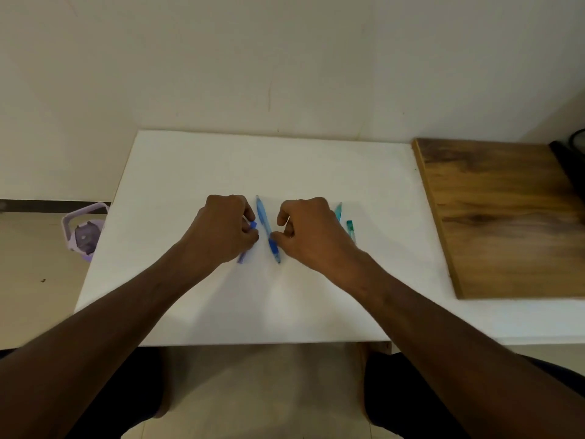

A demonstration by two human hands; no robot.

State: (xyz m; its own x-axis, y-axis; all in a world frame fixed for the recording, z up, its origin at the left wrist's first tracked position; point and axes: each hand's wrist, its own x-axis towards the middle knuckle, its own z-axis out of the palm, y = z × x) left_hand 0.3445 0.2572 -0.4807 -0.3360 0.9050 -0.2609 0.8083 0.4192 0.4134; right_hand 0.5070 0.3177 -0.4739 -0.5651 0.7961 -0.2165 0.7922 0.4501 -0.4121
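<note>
1. Cream wall stands behind a white worktop; a wooden board lies on the right part of the worktop, its left edge well apart from the pens
2. Left hand: positioned left of centre on the worktop, back of the hand upward, fingers curled
3. Left grip state: grasping a purple pen; the lower end of the barrel projects below the hand toward the person, and a blue end piece shows between the fingertips at the hand's right side
4. Blue pen: lies flat on the worktop between the two hands, translucent barrel pointing away from the person, dark blue rubber sleeve and tip at the near end
5. Right hand: positioned just right of the blue pen, fingers curled, one fingertip touching the dark blue sleeve
6. Right grip state: cannot be told; contact with the blue pen is visible, but whether the fingers close on it is not
7. Two teal pens lie on the worktop just beyond the right hand, on its right side and partly hidden by it
8. Purple container stands on the floor beside the left edge of the worktop
9. Markings: any print on the pen barrels is too small to read
</note>
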